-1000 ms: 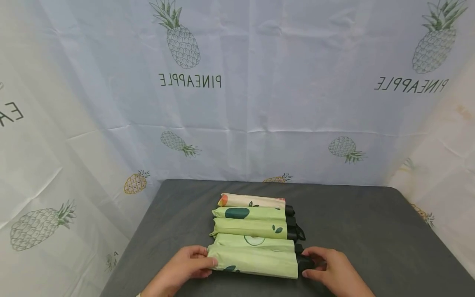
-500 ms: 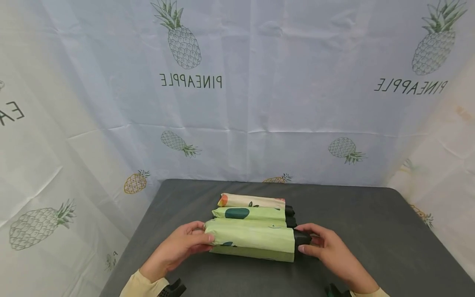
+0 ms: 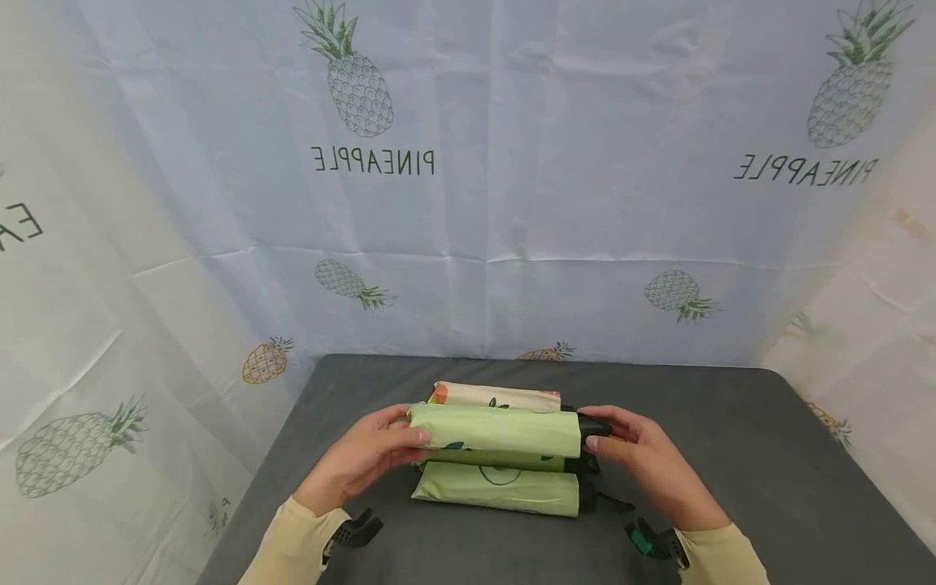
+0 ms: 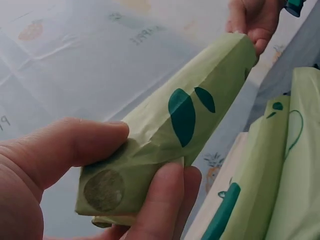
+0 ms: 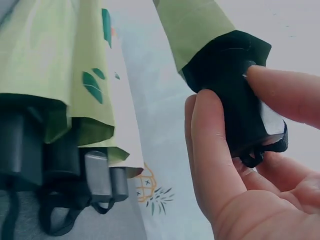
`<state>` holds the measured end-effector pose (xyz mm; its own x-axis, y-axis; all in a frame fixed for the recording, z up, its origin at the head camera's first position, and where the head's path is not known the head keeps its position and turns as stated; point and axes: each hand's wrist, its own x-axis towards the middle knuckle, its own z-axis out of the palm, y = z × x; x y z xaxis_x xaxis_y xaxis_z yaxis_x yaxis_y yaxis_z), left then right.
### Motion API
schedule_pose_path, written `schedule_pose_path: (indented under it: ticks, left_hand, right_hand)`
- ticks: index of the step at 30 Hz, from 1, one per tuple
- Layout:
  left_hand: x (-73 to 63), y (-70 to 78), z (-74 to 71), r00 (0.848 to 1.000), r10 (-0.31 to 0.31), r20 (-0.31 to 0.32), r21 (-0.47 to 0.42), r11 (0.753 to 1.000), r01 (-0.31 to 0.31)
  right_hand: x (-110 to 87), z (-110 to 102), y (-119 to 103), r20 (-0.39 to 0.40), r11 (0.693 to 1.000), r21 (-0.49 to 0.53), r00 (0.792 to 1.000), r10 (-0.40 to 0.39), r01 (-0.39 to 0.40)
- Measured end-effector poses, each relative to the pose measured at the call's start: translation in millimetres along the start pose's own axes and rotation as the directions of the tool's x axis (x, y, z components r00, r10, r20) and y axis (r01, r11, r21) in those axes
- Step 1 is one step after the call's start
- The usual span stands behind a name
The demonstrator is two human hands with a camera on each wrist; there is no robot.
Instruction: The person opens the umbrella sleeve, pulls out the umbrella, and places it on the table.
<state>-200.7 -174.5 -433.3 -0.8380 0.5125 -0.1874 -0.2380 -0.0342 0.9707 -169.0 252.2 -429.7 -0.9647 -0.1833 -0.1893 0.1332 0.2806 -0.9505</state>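
A folding umbrella in a light green sleeve [image 3: 497,431] is held level above a row of similar umbrellas, between my two hands. My left hand [image 3: 366,457] pinches its sleeved end; in the left wrist view thumb and fingers press the green fabric [image 4: 165,130], printed with dark green leaves. On the other end, my right hand [image 3: 647,459] grips the black handle [image 5: 240,105], with a strap loop under it. Below lie a front green umbrella [image 3: 504,494] with a round fruit outline and, at the back, a cream one [image 3: 493,396]. Between these, the other green umbrellas are partly hidden by the held one.
The umbrellas lie side by side on a dark grey table [image 3: 731,455], black handles to the right. A thin strap [image 3: 614,501] trails from the front handle. A white pineapple-print curtain [image 3: 585,211] hangs behind the table and at both sides.
Both hands have lifted the frontmost green umbrella and carried it away from me, over the row towards the back. The umbrella with the fruit outline now lies uncovered at the front.
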Motion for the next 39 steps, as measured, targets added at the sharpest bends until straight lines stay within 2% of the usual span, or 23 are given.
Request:
schedule_pose_path:
  ticks: [5, 12, 16, 30, 39]
  left_hand:
    - [10.3, 1.9, 0.6, 1.000, -0.003, 0.003, 0.004, 1.000, 0.003]
    - [19.2, 2.3, 1.6, 1.000, -0.014, -0.005, -0.028, 0.999, 0.014]
    - [23.0, 1.4, 0.2, 1.000, -0.011, 0.004, -0.047, 0.999, 0.011]
    - [18.8, 8.1, -4.1, 1.000, 0.012, -0.007, -0.063, 0.998, -0.012]
    - [18.3, 6.6, -4.4, 1.000, 0.016, 0.017, -0.074, 0.997, -0.014]
  right_hand:
    - [7.8, -1, -2, -0.008, 0.999, 0.006, 0.999, -0.042, 0.042]
    - [13.4, -5, 3, 0.010, 0.986, 0.143, 0.996, -0.090, 0.088]
    - [14.5, -6, 4, 0.009, 0.980, 0.179, 0.996, -0.089, 0.086]
    - [15.7, -9, 6, 0.007, 0.968, 0.233, 0.995, -0.100, 0.095]
    - [13.4, -10, 7, 0.034, 0.964, 0.247, 0.993, -0.113, 0.102]
